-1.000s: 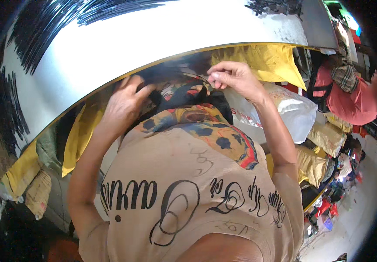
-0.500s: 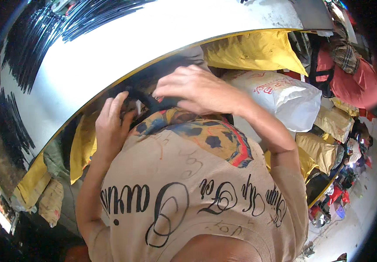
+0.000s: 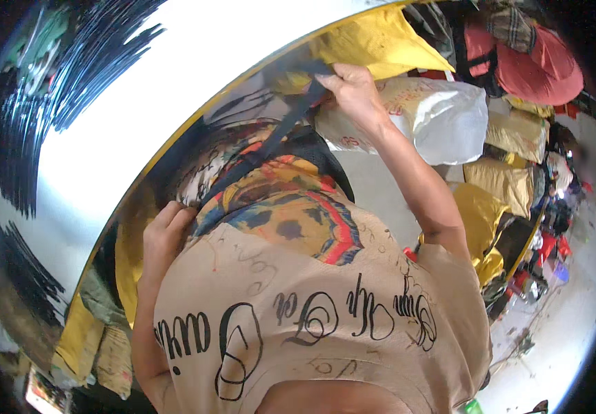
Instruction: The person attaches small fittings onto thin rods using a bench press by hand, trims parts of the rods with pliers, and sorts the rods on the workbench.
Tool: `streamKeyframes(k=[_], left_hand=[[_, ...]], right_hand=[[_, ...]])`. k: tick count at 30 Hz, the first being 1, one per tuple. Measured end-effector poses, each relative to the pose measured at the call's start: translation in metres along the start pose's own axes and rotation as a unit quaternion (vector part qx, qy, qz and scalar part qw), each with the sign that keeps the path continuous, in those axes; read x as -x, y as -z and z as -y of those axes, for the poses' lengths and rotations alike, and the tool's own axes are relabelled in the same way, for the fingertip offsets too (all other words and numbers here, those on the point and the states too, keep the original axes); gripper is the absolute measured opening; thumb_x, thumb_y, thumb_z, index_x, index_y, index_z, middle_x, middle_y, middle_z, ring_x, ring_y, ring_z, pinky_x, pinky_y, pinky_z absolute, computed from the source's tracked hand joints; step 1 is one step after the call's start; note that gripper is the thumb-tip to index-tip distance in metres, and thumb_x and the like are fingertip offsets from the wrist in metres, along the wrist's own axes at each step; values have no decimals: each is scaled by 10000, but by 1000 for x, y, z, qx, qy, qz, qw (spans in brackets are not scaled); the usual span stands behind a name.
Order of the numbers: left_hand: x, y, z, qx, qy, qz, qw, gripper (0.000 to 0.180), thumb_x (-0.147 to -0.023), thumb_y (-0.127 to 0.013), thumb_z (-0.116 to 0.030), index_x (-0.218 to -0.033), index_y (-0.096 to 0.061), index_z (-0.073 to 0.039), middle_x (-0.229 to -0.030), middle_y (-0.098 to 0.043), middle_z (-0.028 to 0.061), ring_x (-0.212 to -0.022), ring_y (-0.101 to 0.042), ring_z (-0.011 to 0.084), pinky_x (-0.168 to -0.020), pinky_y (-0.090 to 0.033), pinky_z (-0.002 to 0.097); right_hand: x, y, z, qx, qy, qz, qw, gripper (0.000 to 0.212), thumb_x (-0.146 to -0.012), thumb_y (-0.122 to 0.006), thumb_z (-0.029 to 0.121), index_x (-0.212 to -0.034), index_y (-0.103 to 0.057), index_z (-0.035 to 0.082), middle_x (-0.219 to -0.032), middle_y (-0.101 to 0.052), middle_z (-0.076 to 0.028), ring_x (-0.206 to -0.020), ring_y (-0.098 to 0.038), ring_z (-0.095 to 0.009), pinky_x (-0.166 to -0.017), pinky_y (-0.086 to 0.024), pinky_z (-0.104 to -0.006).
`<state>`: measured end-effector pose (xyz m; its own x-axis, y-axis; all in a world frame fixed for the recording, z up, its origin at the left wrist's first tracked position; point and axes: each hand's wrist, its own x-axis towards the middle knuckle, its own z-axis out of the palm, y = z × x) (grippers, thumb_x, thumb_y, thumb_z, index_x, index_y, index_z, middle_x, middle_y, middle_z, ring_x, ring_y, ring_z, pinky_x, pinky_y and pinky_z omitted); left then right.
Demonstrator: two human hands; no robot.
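Observation:
A long dark strap (image 3: 285, 129) runs slantwise over my lap, below the table edge. My right hand (image 3: 357, 95) is closed on its far end, beside a yellow sack (image 3: 374, 41). My left hand (image 3: 167, 231) is closed at the left side of my waist, where the strap's near end goes. The fingers there are partly hidden, and the exact hold is hard to see. Beneath the strap lies the patterned lower part of my shirt (image 3: 287, 200).
A white table (image 3: 125, 124) curves across the upper left, with bundles of thin black strips (image 3: 105, 69) on it. To the right lie a white plastic sack (image 3: 443, 114), yellow sacks (image 3: 481, 214) and a red bag (image 3: 539, 72). A lit phone (image 3: 46, 393) is at lower left.
My right hand has moved up and away to the right, drawing the strap out straight. My left hand has dropped toward my waist and closed. The whole view has turned somewhat.

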<state>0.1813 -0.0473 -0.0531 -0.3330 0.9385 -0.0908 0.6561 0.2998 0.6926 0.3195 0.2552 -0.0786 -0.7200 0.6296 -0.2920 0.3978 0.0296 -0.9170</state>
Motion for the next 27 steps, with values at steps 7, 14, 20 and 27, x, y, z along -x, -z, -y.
streamKeyframes(k=[7,14,20,27], left_hand=[[2,1,8,-12,-8,21,1000,265,-641,-581,15,-895,-546,-54,-784,-497,94,-694,-542,268,-568,-433,338],[6,5,2,76,85,59,992,338,-638,-588,60,-948,-520,-59,-868,-488,117,-775,-537,302,-613,-446,358],[4,1,8,49,75,82,993,366,-647,-597,47,-980,-502,-72,-905,-490,114,-820,-532,312,-633,-447,358],[3,18,1,61,100,40,992,291,-673,-594,18,-949,-513,-28,-859,-513,126,-751,-540,319,-627,-440,347]], right_hand=[[6,13,-3,-142,-147,-89,975,200,-818,-539,189,-860,-565,-5,-683,-582,-61,-510,-524,-97,-452,-393,-190],[4,8,9,-137,-122,-52,982,201,-814,-538,181,-880,-561,-7,-754,-605,-69,-514,-504,-80,-443,-379,-180],[-5,35,-16,24,-135,-65,988,185,-785,-546,147,-859,-561,-22,-662,-569,-29,-464,-464,-60,-382,-333,-171],[4,101,-90,518,-195,111,825,160,-676,-584,155,-746,-607,13,-635,-595,-119,-470,-556,-181,-497,-453,-320]])
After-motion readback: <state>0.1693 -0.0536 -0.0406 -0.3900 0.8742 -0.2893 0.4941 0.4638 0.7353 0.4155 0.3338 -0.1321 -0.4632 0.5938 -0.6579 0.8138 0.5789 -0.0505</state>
